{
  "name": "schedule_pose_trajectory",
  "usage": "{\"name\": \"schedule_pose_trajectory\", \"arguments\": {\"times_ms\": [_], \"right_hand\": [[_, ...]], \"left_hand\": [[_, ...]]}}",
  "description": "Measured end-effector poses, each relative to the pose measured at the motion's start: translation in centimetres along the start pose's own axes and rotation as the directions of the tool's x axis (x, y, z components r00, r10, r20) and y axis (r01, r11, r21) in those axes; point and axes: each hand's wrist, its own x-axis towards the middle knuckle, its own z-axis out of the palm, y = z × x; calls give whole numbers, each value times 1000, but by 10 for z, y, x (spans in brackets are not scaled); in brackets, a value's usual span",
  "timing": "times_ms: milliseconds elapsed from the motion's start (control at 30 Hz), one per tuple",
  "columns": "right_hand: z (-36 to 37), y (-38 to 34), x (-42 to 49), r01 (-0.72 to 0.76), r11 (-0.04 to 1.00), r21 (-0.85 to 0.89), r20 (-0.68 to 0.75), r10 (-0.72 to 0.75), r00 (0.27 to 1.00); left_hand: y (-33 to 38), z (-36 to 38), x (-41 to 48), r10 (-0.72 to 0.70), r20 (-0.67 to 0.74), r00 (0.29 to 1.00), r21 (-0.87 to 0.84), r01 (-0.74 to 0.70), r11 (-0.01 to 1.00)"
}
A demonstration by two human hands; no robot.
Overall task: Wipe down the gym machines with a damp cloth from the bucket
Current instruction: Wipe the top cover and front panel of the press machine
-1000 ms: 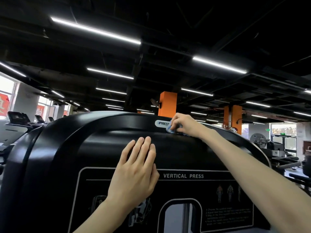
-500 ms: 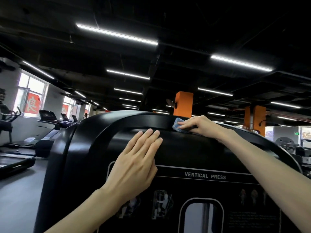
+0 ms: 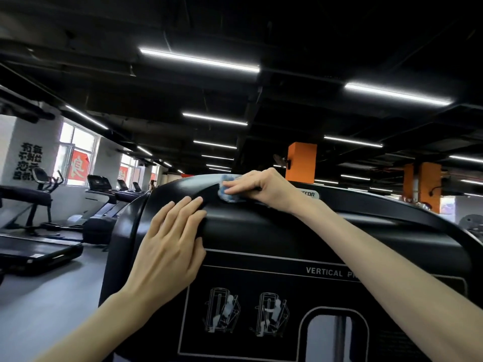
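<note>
Cloth (image 3: 226,192) gripped by right hand (image 3: 261,186) at top edge of machine (image 3: 274,231); left hand (image 3: 170,244) flat, fingers straight, just below.

Head view, facing machine (image 3: 274,231), close
</note>
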Motion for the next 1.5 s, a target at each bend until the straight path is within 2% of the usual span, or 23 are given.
{"name": "schedule_pose_trajectory", "arguments": {"times_ms": [100, 200, 233, 300, 400, 467, 533, 633, 700, 767, 833, 867, 933, 1033, 1067, 1133, 1200, 1267, 1333, 1400, 1500], "right_hand": [[12, -11, 7, -23, 999, 24, -78, 25, 997], [20, -10, 18, -260, 965, 43, -224, 263, 938], [24, -12, 24, -295, 953, 67, -266, 302, 915], [36, -25, 37, -267, 962, 51, -316, 269, 910], [56, -53, 52, -156, 984, -88, -225, 133, 965], [60, -60, 64, -138, 966, -220, -158, 104, 982], [57, -57, 77, -209, 939, -272, -133, 178, 975], [53, -58, 87, -332, 922, -200, -67, 325, 943], [59, -72, 85, -258, 939, -228, -33, 257, 966], [73, -90, 70, -54, 973, -225, -24, 50, 998], [91, -108, 49, 154, 965, -210, 4, -157, 988], [96, -111, 43, 195, 959, -208, 12, -197, 980], [92, -104, 47, 138, 970, -198, -40, -149, 988], [78, -88, 62, -141, 976, -169, -234, 99, 967], [78, -88, 61, -169, 970, -177, -263, 119, 957], [91, -99, 46, -87, 970, -226, -244, 31, 969], [114, -119, 20, 126, 965, -230, -133, -160, 978], [139, -131, -6, 330, 912, -245, 17, -337, 942], [153, -128, -18, 408, 863, -297, 69, -406, 911], [147, -121, -8, 341, 871, -353, -8, -367, 930], [126, -119, 24, 78, 923, -377, -265, -188, 946]], "left_hand": [[-7, -1, -6, 12, -34, 999, 0, -12, 1000], [-14, -6, -12, 13, -61, 998, -6, -13, 1000], [-16, -8, -15, 17, -69, 997, -15, -18, 1000], [-20, -13, -19, 28, -86, 996, -40, -31, 999], [-28, -19, -26, 28, -112, 993, -47, -34, 998], [-34, -22, -30, 24, -112, 993, -36, -28, 999], [-41, -25, -35, 16, -110, 994, -23, -18, 1000], [-49, -31, -44, -8, -125, 992, -18, 6, 1000], [-53, -33, -49, -52, -159, 986, -42, 46, 998], [-54, -31, -54, -91, -198, 976, -84, 76, 994], [-55, -30, -57, -84, -232, 969, -110, 59, 992], [-56, -30, -57, -65, -241, 968, -112, 38, 993], [-58, -31, -56, -28, -239, 971, -108, 2, 994], [-58, -36, -54, -35, -240, 970, -115, 7, 993], [-57, -37, -53, -40, -238, 971, -121, 11, 993], [-57, -38, -54, -48, -236, 971, -142, 14, 990], [-59, -40, -57, -84, -237, 968, -192, 39, 981], [-61, -43, -59, -133, -229, 964, -241, 76, 967], [-63, -47, -62, -129, -203, 971, -241, 78, 967], [-64, -49, -64, -96, -177, 979, -214, 57, 975], [-65, -50, -68, -116, -136, 984, -211, 86, 974]]}}
